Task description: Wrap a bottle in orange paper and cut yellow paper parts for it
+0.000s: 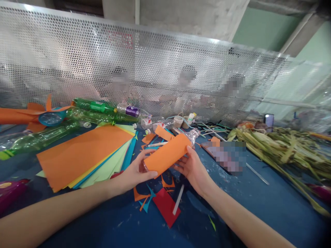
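Note:
Between my hands is a clear plastic bottle (193,135) wrapped in orange paper (168,155). It lies tilted above the blue table, its neck pointing up to the right. My left hand (138,174) grips the base end, with the thumb along the near side. Near the neck end, my right hand (192,168) supports the bottle from below and the right, fingers curled behind it. Below them lie a red paper piece (167,206), a white strip (178,200) and orange and blue paper scraps (139,195).
A stack of coloured paper (85,156) lies left, with green plastic bottles (49,136) behind it. Corn husks (281,148) cover the right side. A perforated metal screen (155,65) stands at the back, people beyond it. A phone (269,120) stands among the husks.

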Action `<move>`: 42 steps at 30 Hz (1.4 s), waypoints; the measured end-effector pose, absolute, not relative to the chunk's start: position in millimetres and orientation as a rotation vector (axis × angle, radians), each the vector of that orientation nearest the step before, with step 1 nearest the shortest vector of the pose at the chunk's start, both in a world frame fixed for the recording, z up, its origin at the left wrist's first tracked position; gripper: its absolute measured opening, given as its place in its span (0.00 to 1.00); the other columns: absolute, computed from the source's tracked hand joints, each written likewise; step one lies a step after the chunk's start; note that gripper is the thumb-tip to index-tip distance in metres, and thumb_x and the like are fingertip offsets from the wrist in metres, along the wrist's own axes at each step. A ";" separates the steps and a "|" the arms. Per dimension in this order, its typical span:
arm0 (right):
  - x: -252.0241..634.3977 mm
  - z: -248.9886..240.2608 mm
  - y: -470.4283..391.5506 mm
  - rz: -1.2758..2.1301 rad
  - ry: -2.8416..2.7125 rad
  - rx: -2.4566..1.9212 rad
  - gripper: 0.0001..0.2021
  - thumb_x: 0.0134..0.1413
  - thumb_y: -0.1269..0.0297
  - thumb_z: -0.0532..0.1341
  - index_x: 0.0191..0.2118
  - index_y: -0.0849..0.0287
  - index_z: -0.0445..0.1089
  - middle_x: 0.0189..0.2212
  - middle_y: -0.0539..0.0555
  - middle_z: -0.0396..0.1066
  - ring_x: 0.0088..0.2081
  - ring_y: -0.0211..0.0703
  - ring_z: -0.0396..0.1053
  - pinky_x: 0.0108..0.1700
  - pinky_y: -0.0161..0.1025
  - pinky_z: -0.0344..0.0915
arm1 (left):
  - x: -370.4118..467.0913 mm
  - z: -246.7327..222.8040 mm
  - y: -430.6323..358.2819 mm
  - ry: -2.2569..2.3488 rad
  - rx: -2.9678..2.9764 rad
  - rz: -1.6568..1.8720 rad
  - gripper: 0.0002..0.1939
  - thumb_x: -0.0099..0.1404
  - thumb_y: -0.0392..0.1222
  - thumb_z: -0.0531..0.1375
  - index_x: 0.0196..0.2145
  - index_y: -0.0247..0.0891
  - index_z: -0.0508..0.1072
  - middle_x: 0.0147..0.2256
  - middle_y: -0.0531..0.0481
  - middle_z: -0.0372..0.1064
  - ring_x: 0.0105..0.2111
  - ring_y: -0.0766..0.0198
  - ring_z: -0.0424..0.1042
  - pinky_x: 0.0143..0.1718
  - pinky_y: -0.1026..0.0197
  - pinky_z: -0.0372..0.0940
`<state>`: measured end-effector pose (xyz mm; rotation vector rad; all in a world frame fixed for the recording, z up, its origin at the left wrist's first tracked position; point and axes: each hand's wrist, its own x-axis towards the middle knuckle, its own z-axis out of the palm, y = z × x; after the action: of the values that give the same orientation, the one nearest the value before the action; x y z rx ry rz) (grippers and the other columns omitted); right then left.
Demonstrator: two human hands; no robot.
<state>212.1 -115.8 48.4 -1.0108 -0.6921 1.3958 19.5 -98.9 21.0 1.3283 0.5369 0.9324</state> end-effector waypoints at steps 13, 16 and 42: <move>220.7 47.3 -109.9 1.360 -0.674 -0.994 0.17 0.51 0.53 0.57 0.46 0.55 0.66 0.34 0.53 0.74 0.32 0.44 0.72 0.34 0.42 0.71 | 17.3 24.7 -102.2 0.552 1.279 0.883 0.32 0.53 0.41 0.64 0.52 0.44 0.55 0.48 0.44 0.63 0.46 0.55 0.64 0.45 0.55 0.59; 221.3 46.4 -109.7 1.362 -0.675 -0.980 0.18 0.52 0.53 0.57 0.47 0.55 0.65 0.35 0.53 0.74 0.33 0.44 0.72 0.36 0.44 0.71 | 16.1 20.9 -100.9 0.513 1.263 0.887 0.32 0.54 0.40 0.63 0.54 0.44 0.55 0.51 0.43 0.61 0.50 0.53 0.62 0.49 0.53 0.56; 214.4 47.2 -115.5 1.300 -0.752 -0.971 0.16 0.55 0.54 0.54 0.47 0.54 0.66 0.40 0.53 0.74 0.36 0.43 0.72 0.39 0.43 0.71 | 16.6 24.1 -100.0 0.555 1.294 0.915 0.36 0.54 0.40 0.64 0.57 0.44 0.52 0.50 0.43 0.62 0.51 0.53 0.62 0.51 0.51 0.57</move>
<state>214.4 -115.5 47.2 -0.9711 -0.7522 1.2999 16.6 -100.0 24.1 1.2943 0.5548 0.9147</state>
